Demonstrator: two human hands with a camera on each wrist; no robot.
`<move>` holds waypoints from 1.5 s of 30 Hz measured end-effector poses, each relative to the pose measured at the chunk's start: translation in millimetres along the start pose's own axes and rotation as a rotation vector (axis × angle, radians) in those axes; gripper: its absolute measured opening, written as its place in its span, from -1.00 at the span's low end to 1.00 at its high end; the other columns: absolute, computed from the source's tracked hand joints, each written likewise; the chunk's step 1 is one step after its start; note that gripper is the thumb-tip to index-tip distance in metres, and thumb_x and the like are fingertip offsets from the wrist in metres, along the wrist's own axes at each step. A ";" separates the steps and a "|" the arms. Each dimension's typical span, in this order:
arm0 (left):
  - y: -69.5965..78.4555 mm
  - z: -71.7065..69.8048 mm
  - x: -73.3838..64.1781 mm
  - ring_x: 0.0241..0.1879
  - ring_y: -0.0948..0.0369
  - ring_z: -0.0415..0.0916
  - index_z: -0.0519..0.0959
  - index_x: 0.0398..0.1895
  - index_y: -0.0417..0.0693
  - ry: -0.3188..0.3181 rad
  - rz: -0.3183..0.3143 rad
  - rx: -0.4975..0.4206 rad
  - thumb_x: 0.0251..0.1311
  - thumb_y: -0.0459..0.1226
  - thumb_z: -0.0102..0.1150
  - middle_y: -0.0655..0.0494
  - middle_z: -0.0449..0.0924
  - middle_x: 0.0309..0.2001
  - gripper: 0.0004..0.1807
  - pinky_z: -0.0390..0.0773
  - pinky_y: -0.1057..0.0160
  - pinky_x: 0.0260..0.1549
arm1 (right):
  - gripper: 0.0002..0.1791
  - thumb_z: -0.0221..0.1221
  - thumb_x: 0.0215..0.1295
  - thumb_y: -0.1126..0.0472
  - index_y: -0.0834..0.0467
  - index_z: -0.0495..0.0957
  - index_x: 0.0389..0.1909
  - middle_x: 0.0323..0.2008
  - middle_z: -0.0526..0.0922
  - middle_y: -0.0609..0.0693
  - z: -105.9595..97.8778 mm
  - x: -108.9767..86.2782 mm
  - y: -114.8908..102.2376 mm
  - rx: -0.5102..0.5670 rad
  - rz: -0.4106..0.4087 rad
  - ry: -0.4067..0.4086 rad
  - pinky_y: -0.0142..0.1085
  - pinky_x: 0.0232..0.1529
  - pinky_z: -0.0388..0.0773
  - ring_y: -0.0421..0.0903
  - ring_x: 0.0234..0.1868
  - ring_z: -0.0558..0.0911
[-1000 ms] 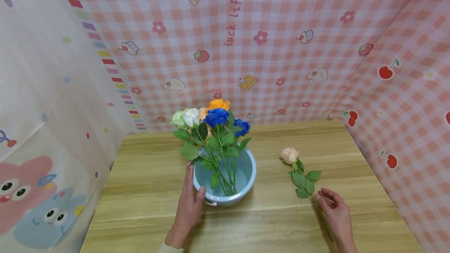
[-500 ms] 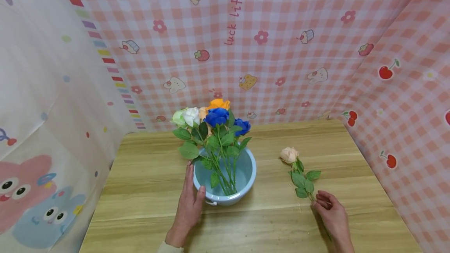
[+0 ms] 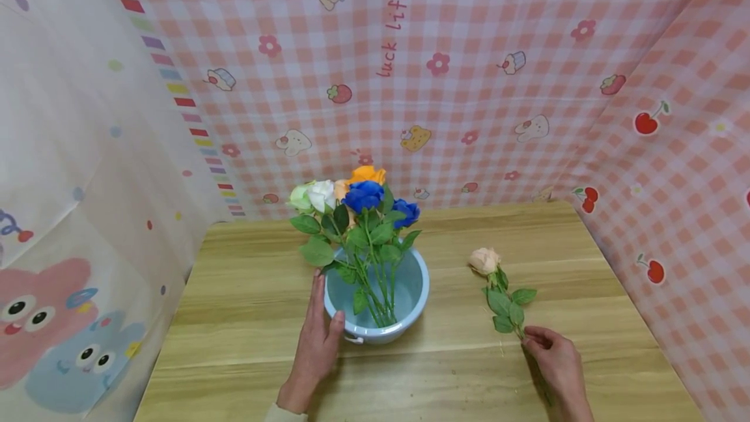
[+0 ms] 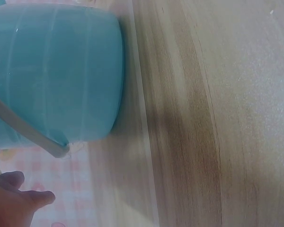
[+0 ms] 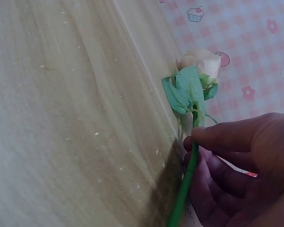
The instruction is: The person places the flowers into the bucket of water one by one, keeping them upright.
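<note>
A light blue bucket [image 3: 423, 298] stands on the table, with several artificial roses [image 3: 364, 195] in blue, orange, white and pale green leaning in it. My left hand [image 3: 316, 353] lies along the bucket's left side, thumb near the rim, fingers fairly straight. In the left wrist view the bucket wall [image 4: 61, 71] and its pale handle [image 4: 26, 127] show beside that hand. To the right, a pale peach rose [image 3: 484, 261] lies on the table with its head pointing away. My right hand [image 3: 556, 360] pinches its green stem [image 5: 185, 184] between thumb and fingers, below the leaves.
The wooden table [image 3: 246, 318] carries the bucket at its middle. A pink checked cloth [image 3: 515, 96] hangs behind and to the right, and a white patterned cloth [image 3: 117, 181] hangs on the left. Tiny light specks dot the wood near the rose.
My right hand has shifted slightly left along the stem, and its fingers have closed into a pinch on it. My left hand and the bucket hold their place.
</note>
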State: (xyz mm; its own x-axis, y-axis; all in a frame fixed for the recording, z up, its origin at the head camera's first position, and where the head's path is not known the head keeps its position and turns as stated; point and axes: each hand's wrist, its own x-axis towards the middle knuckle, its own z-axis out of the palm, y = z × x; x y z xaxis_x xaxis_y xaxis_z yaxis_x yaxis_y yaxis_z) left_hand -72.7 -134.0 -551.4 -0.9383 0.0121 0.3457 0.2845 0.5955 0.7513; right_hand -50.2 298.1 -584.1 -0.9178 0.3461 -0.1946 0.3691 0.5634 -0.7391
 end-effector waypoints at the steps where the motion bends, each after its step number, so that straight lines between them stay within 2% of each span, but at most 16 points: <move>1: -0.2 0.2 0.1 0.59 -0.17 -0.05 -0.13 0.70 -0.09 -0.001 0.000 0.003 0.47 -0.25 0.00 -0.20 -0.12 0.66 -0.16 0.12 -0.24 0.46 | -0.68 0.29 0.34 0.30 0.39 0.68 0.04 -0.23 0.77 0.10 -0.6 0.3 -0.3 -0.002 -0.002 -0.007 -0.48 -0.32 0.49 -0.24 -0.29 0.62; 7: 0.0 0.7 0.0 0.58 -0.18 -0.04 -0.13 0.70 -0.10 0.001 0.001 0.009 0.44 -0.30 0.02 -0.20 -0.11 0.66 -0.14 0.13 -0.25 0.45 | -0.67 0.28 0.37 0.30 0.39 0.66 0.08 -0.20 0.78 0.12 -4.6 0.5 -3.0 -0.016 -0.036 -0.059 -0.48 -0.31 0.50 -0.26 -0.28 0.63; 13: 0.0 0.7 -0.3 0.58 -0.19 -0.03 -0.14 0.70 -0.08 0.002 -0.008 0.003 0.45 -0.29 0.01 -0.20 -0.12 0.66 -0.15 0.14 -0.26 0.45 | -0.66 0.24 0.42 0.30 0.40 0.64 0.12 -0.14 0.77 0.17 -6.5 0.1 -8.4 -0.027 -0.058 -0.075 -0.44 -0.32 0.51 -0.18 -0.21 0.64; 18: -0.8 1.1 -0.7 0.58 -0.19 -0.04 -0.14 0.70 -0.07 0.004 -0.012 -0.003 0.48 -0.25 -0.01 -0.22 -0.11 0.65 -0.17 0.13 -0.26 0.45 | -0.66 0.22 0.42 0.32 0.39 0.64 0.14 -0.13 0.76 0.17 -7.9 -1.7 -16.5 0.018 -0.056 -0.051 -0.45 -0.35 0.56 -0.24 -0.25 0.61; 24: -1.0 1.2 -0.7 0.59 -0.17 -0.05 -0.14 0.70 -0.06 0.005 -0.016 -0.009 0.52 -0.18 -0.05 -0.12 -0.16 0.67 -0.19 0.12 -0.24 0.46 | -0.67 0.25 0.42 0.32 0.37 0.65 0.13 -0.13 0.76 0.17 -10.9 -6.0 -27.1 0.080 -0.089 0.013 -0.50 -0.33 0.55 -0.38 -0.30 0.57; 29: -0.6 1.3 -0.4 0.59 -0.16 -0.05 -0.14 0.70 -0.07 0.002 -0.015 -0.011 0.52 -0.17 -0.05 -0.14 -0.15 0.67 -0.19 0.12 -0.23 0.46 | -0.67 0.25 0.44 0.30 0.33 0.65 0.15 -0.05 0.75 0.18 -12.3 -6.8 -36.2 0.123 -0.059 0.050 -0.53 -0.31 0.56 -0.42 -0.27 0.57; 35: -0.5 0.9 -0.2 0.59 -0.17 -0.05 -0.14 0.70 -0.07 0.005 -0.011 -0.008 0.51 -0.22 -0.03 -0.14 -0.15 0.67 -0.18 0.13 -0.23 0.46 | -0.66 0.24 0.44 0.31 0.32 0.64 0.17 -0.06 0.74 0.17 -13.3 -6.0 -46.8 0.165 -0.037 0.076 -0.54 -0.31 0.55 -0.39 -0.26 0.58; 45: -1.2 1.8 -0.1 0.58 -0.18 -0.04 -0.14 0.70 -0.08 0.009 0.006 -0.010 0.45 -0.29 0.01 -0.17 -0.13 0.66 -0.15 0.14 -0.26 0.44 | -0.67 0.29 0.42 0.25 0.29 0.68 0.13 -0.17 0.76 0.00 -15.2 -7.5 -66.8 0.262 -0.099 0.139 -0.58 -0.28 0.57 -0.43 -0.26 0.61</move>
State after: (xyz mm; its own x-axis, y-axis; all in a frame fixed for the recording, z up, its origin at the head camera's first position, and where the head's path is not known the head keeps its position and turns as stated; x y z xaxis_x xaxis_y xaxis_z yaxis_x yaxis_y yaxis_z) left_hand -73.2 -133.3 -553.3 -0.9346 0.0081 0.3556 0.2924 0.5870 0.7550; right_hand -65.7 269.3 -523.4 -0.9121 0.4084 -0.0369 0.2123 0.3932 -0.8946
